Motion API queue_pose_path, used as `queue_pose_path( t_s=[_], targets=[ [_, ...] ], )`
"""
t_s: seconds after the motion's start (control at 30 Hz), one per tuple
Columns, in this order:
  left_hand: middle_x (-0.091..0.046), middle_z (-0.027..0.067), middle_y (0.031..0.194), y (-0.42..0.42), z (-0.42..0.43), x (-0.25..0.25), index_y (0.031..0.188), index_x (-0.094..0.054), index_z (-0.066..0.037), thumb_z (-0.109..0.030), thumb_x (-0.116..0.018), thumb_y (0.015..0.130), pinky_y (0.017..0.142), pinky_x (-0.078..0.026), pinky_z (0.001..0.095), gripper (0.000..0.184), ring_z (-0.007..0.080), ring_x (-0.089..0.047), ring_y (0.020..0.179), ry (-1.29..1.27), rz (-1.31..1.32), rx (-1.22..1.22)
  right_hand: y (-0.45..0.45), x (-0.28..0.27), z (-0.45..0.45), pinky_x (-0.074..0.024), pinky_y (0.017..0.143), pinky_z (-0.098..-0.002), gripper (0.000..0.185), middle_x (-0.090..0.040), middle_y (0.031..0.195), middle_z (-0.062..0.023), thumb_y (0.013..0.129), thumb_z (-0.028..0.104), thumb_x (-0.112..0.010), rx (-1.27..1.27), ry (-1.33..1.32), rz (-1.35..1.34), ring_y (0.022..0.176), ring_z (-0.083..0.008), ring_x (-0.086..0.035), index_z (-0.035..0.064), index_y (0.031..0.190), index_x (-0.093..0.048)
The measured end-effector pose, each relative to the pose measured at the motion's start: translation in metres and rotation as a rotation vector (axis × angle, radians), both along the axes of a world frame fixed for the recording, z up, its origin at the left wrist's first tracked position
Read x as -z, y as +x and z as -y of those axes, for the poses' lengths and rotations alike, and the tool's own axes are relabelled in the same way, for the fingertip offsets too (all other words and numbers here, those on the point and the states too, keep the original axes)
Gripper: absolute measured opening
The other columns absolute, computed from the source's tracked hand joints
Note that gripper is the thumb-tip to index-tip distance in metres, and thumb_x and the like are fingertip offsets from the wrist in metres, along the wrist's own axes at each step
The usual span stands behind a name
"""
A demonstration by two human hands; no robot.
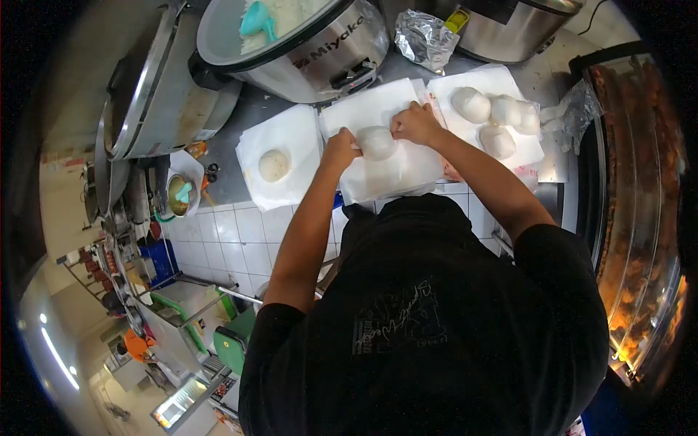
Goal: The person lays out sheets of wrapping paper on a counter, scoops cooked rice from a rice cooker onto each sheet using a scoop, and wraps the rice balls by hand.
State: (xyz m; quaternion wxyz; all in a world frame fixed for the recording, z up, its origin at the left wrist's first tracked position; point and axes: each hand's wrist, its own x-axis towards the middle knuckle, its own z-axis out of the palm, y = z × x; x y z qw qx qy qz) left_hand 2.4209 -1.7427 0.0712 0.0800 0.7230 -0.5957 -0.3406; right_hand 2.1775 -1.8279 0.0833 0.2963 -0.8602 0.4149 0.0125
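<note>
A rounded white mound of rice point(376, 143) under a thin translucent wrapper lies on the middle stack of white paper sheets point(407, 174). My left hand point(340, 150) is at its left side, fingers pinched together on the wrapper's edge. On the other side, my right hand point(416, 123) pinches the wrapper at the mound's upper right. The exact fold between my fingertips is hidden. Another rice mound point(274, 166) sits on the left paper stack point(265, 195). Several wrapped rice portions point(471, 105) rest together on the right stack point(454, 81).
A large Miyako rice cooker point(320, 62) full of rice, with a turquoise scoop point(256, 20) in it, stands behind the papers. Crumpled foil point(424, 40) and another steel cooker point(509, 33) are at the back. A glass-sided display case point(636, 218) borders the right, a big metal pot point(174, 94) the left.
</note>
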Motion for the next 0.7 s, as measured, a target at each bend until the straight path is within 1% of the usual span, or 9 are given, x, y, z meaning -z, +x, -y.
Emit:
queue_pose_path(
  t_s=[0.1,0.2,0.23,0.33,0.43,0.47,0.57,0.67,0.7],
  targets=[
    [-0.066,0.0179,0.101,-0.028,-0.007,-0.016,0.116,-0.056,-0.013,-0.011,-0.079,0.074,0.084,-0.053,0.0391,0.048,0.0332,-0.065,0.099,-0.232,0.391,0.080,0.012,0.002,-0.018,-0.0393,0.092,-0.0463,0.037,-0.060,0.108,-0.0053,0.069,0.032,-0.080,0.164,-0.224,0.054,0.113,-0.0287,-0.049,0.0160,0.101,-0.071],
    [-0.059,0.0159,0.109,-0.034,-0.019,-0.006,0.120,-0.052,-0.012,-0.007,-0.077,0.074,0.086,-0.051,0.0368,0.053,0.0309,-0.062,0.099,-0.421,0.404,0.118,0.015,0.010,-0.035,-0.0418,0.089,-0.0468,0.029,-0.057,0.112,-0.0105,0.079,0.020,-0.070,0.131,-0.335,0.147,0.111,-0.0316,-0.051,0.0137,0.107,-0.064],
    [-0.058,0.0149,0.111,-0.031,-0.023,-0.003,0.120,-0.052,-0.012,-0.004,-0.074,0.075,0.087,-0.051,0.0364,0.051,0.0297,-0.061,0.102,-0.378,0.158,0.052,0.016,0.018,-0.038,-0.0424,0.088,-0.0469,0.027,-0.058,0.111,-0.0109,0.082,0.017,-0.067,0.122,-0.394,0.210,0.109,-0.0319,-0.053,0.0134,0.108,-0.063],
    [-0.056,0.0114,0.119,-0.014,-0.044,0.003,0.125,-0.050,-0.010,0.006,-0.067,0.076,0.092,-0.049,0.0355,0.054,0.0256,-0.057,0.111,-0.150,-0.473,-0.117,0.009,0.003,-0.043,-0.0434,0.087,-0.0462,0.022,-0.059,0.103,-0.0116,0.091,0.011,-0.054,0.011,-0.104,0.436,0.097,-0.0281,-0.057,0.0125,0.112,-0.054],
    [-0.055,0.0076,0.131,-0.041,-0.092,-0.043,0.137,-0.046,-0.009,0.010,-0.067,0.075,0.096,-0.048,0.0328,0.069,0.0208,-0.055,0.119,-0.005,-0.976,-0.295,0.005,-0.027,-0.069,-0.0437,0.087,-0.0419,0.019,-0.057,0.097,-0.0091,0.094,0.010,-0.048,0.069,0.632,0.963,0.090,-0.0220,-0.057,0.0113,0.114,-0.047],
    [-0.055,0.0065,0.135,-0.060,-0.106,-0.071,0.141,-0.044,-0.009,0.010,-0.068,0.074,0.096,-0.048,0.0315,0.073,0.0194,-0.055,0.120,0.003,-1.159,-0.369,0.002,-0.047,-0.080,-0.0430,0.089,-0.0355,0.021,-0.052,0.104,-0.0053,0.095,0.009,-0.042,0.129,0.923,0.949,0.097,-0.0146,-0.052,0.0118,0.116,-0.043],
    [-0.049,0.0078,0.143,-0.088,-0.131,-0.115,0.150,-0.035,-0.010,0.009,-0.074,0.073,0.099,-0.046,0.0301,0.088,0.0161,-0.053,0.122,-0.138,-1.077,-0.332,-0.001,-0.057,-0.112,-0.0407,0.098,-0.0344,0.035,-0.050,0.125,-0.0126,0.099,0.018,-0.039,-0.045,1.105,0.893,0.116,-0.0214,-0.051,0.0113,0.133,-0.038],
    [-0.062,0.0059,0.128,-0.067,-0.153,-0.117,0.134,-0.055,-0.002,0.005,-0.075,0.079,0.096,-0.048,0.0309,0.060,0.0144,-0.060,0.111,0.083,-0.965,-0.250,-0.005,-0.089,-0.119,-0.0351,0.106,-0.0341,0.058,-0.050,0.134,-0.0191,0.103,0.039,-0.040,-0.070,1.079,0.735,0.123,-0.0247,-0.049,0.0095,0.150,-0.026],
    [-0.066,0.0052,0.123,-0.065,-0.154,-0.121,0.130,-0.059,-0.001,0.004,-0.075,0.080,0.095,-0.048,0.0310,0.052,0.0146,-0.062,0.108,0.177,-0.938,-0.228,-0.005,-0.090,-0.122,-0.0350,0.107,-0.0358,0.061,-0.048,0.137,-0.0213,0.103,0.041,-0.041,-0.022,0.938,0.697,0.125,-0.0274,-0.049,0.0075,0.151,-0.024]
  ],
)
